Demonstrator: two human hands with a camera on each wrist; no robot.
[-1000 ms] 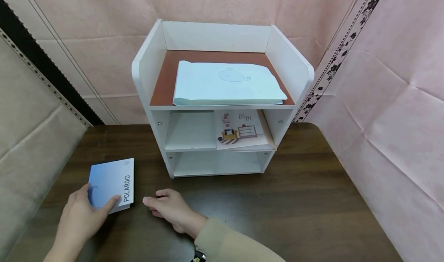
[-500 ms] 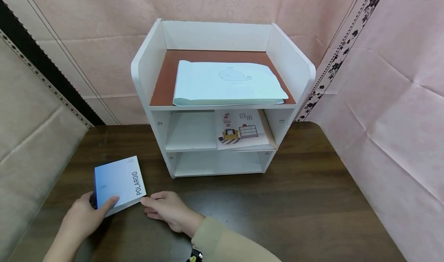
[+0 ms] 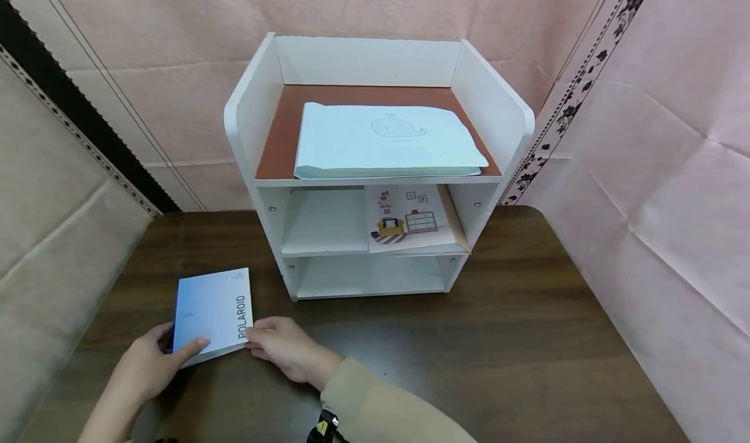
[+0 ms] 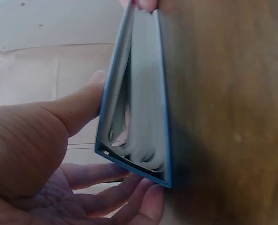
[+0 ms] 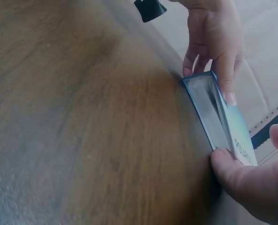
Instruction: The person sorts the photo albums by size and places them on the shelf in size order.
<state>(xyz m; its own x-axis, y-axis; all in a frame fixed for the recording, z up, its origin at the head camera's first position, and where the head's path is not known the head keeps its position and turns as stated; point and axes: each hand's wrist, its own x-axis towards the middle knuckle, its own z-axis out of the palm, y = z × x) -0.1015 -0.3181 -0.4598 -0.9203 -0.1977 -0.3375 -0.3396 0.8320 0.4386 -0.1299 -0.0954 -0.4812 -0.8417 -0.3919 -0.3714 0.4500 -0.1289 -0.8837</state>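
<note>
In the head view a photo album [image 3: 212, 307] with a blue-to-white cover marked POLAROID is at the left of the table. My left hand [image 3: 146, 365] grips its left side, thumb on the front cover and fingers around the spine. At the lower right corner, my right hand [image 3: 293, 352] pinches the album's edge. Seen from the left wrist, the album [image 4: 146, 75] shows its page ends between two blue-edged covers, slightly parted near the front cover. The right wrist view has the right thumb [image 5: 228, 168] at the corner of the page side.
Behind the hands stands a white shelf unit [image 3: 366, 294] on the brown wooden table [image 3: 498, 365]. A pale booklet [image 3: 392, 143] with a whale drawing lies on its top, and an illustrated book [image 3: 404, 225] on the middle shelf. Light cloth [image 3: 662, 169] hangs around the table.
The album has shifted right with the left hand, tilting and then straightening. The right hand, apart from it one second ago, now pinches its lower right corner.
</note>
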